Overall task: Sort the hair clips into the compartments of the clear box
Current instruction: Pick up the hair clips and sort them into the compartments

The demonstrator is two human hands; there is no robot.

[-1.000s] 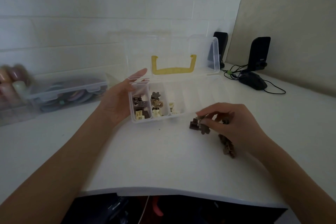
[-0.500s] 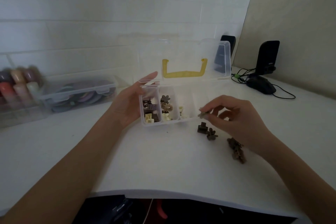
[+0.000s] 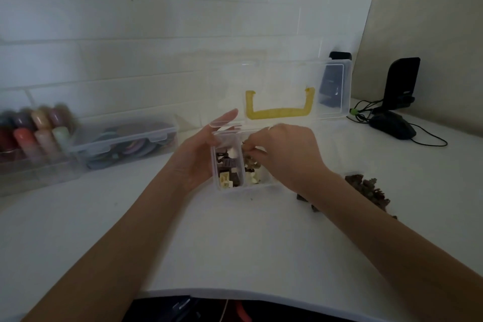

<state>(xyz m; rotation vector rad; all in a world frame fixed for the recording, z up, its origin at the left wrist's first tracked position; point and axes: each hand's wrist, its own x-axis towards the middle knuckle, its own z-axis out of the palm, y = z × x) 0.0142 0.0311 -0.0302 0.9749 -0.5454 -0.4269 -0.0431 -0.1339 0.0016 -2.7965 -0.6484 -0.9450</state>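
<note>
Pinching clip [image 3: 251,151] over second compartment, right hand [image 3: 287,154]; left hand [image 3: 198,154] flat against clear box [image 3: 230,189].

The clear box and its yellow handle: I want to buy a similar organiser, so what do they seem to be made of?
The clear box looks like thin, glossy, transparent rigid plastic: clips show through its walls, and a speaker shows through its raised lid. The yellow handle looks like opaque moulded plastic, probably matte; blur leaves its finish uncertain.
</note>
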